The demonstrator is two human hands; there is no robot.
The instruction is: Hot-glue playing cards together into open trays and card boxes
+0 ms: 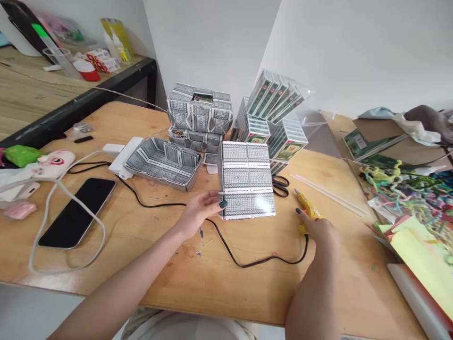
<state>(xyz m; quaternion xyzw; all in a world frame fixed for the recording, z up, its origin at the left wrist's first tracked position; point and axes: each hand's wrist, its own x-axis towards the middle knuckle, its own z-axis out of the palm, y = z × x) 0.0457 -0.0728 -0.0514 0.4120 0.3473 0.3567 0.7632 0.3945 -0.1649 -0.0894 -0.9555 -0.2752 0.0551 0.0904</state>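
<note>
Black cord [244, 266] sags between hands. White cable [63, 272] over phone [79, 215], left. Right hand [320, 231] grips yellow glue gun [308, 206]; left hand [198, 212] pinches left edge of card box [247, 182], mid-table. Scissors [281, 187] just right. Behind: card tray [155, 175], card packs [287, 139].

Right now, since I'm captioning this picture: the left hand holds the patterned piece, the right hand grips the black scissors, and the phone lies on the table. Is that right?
Not quite: in the head view, the right hand is on the yellow glue gun, not the black scissors. The left hand does hold the patterned piece, and the phone lies on the table.
</note>
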